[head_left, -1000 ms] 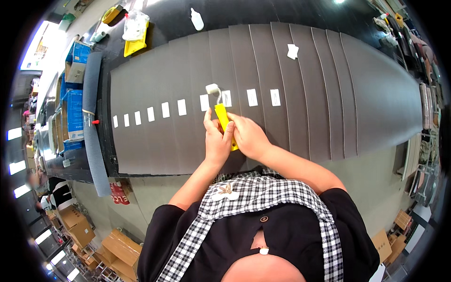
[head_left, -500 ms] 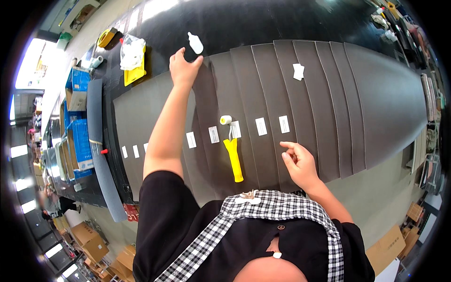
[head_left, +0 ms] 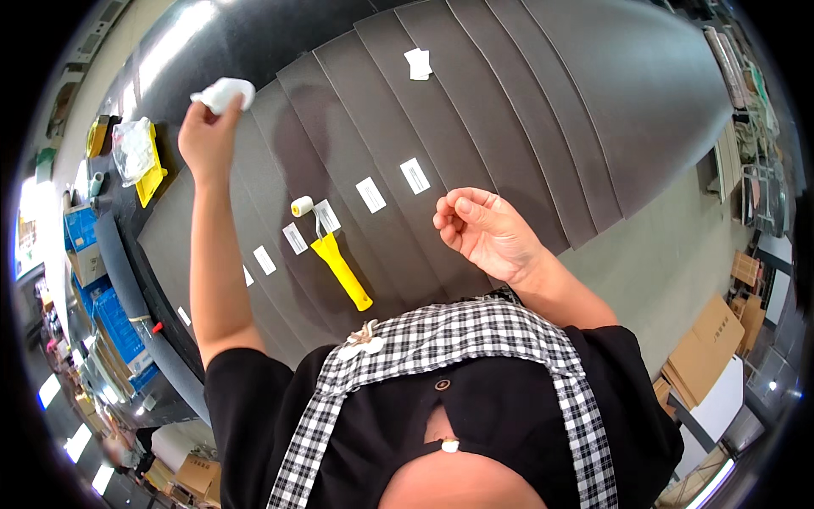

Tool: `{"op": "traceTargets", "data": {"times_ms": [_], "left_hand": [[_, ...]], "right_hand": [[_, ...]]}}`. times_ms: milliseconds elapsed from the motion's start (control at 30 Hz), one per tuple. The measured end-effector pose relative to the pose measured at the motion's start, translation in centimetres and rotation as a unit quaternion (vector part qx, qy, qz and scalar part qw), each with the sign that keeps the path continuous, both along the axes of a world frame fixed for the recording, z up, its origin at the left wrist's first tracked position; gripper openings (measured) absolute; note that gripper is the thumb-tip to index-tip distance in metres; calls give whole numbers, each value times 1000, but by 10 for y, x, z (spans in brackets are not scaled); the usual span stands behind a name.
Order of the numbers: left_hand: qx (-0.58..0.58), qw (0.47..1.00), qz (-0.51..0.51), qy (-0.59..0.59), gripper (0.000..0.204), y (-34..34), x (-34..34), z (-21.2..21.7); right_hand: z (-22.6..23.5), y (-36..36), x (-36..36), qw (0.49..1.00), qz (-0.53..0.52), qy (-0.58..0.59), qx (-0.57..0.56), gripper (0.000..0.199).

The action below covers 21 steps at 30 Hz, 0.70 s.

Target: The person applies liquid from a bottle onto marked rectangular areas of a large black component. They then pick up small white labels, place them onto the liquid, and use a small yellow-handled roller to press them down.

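Dark sheets (head_left: pixel 381 110) overlap; left hand (head_left: pixel 208 144) grips white bottle (head_left: pixel 231 92); right hand (head_left: pixel 487 231) hovers.

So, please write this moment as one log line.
left hand: holds white bottle | right hand: half-curled over dark sheets | yellow-handled roller: lies on dark sheets

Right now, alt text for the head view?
Left hand grips a white bottle near the edge of dark overlapping sheets; right hand is loosely curled above them. A yellow-handled roller lies by a row of white labels.
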<state>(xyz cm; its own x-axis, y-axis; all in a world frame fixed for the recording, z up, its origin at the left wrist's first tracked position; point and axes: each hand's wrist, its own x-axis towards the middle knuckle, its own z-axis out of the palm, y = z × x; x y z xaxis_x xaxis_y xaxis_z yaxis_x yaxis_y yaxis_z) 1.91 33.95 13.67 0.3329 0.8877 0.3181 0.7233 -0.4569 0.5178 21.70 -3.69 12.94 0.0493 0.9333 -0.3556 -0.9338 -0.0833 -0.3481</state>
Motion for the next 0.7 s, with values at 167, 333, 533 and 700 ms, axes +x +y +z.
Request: {"op": "traceTargets", "data": {"times_ms": [167,333,533,700], "left_hand": [[-186,943,-168,-218,39,-176,16,40],[-264,935,-179,-154,35,-290,53,52],[-490,754,-103,-425,46,-333,63,42],[-648,512,-16,-564,29,-346,47,33]], "right_hand": [[-15,-7,7,998,35,-43,2,33],[-7,-14,0,995,78,13,55,54],[-24,-44,30,992,61,104,-22,55],[-34,-61,66,987,8,157,-24,53]]}}
